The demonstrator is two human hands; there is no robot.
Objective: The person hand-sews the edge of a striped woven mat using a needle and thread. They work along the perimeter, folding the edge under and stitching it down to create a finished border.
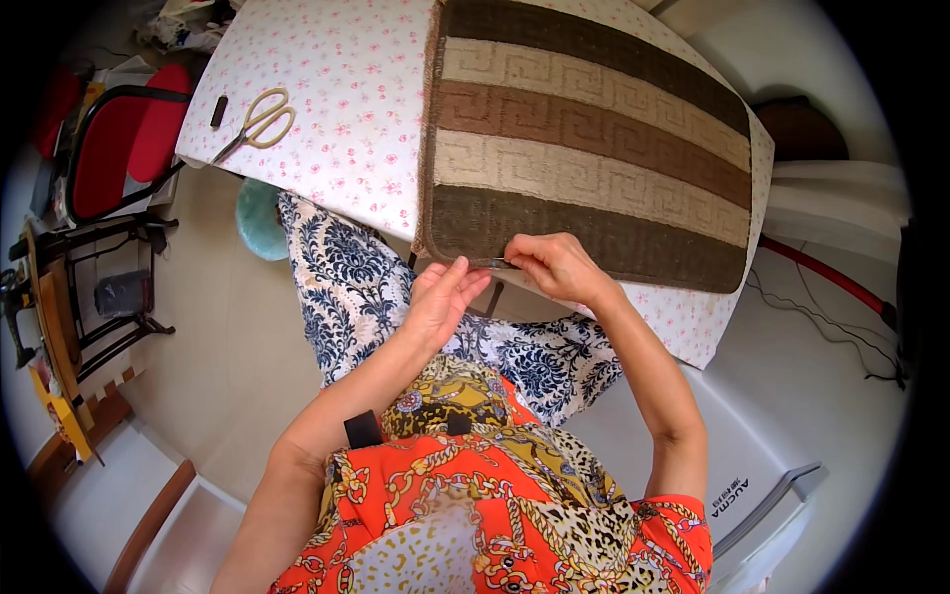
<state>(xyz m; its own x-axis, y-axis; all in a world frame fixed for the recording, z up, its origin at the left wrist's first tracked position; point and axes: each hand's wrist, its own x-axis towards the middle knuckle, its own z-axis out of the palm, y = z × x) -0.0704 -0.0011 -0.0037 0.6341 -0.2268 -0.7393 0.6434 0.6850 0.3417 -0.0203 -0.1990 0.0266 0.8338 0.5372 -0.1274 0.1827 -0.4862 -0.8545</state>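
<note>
A rug (594, 160) with dark brown, beige and reddish-brown bands and a raised key pattern lies on the table, its near edge at the table's front. My left hand (443, 297) pinches that edge between thumb and fingers, close to the rug's near left corner. Just to the right, my right hand (560, 269) has its thumb and forefinger closed at the same edge. A thin shiny sliver, apparently a needle (500, 259), shows at its fingertips; most of it is hidden. Whether thread runs from it is too small to tell.
Scissors (269, 122) with beige handles and a dark thread spool (220, 111) lie on the flowered tablecloth (341, 89). A red chair (122, 148) and a treadle sewing stand (63, 297) are at left. A teal round object (260, 220) sits below the table; a grey-white appliance (712, 438) stands at right.
</note>
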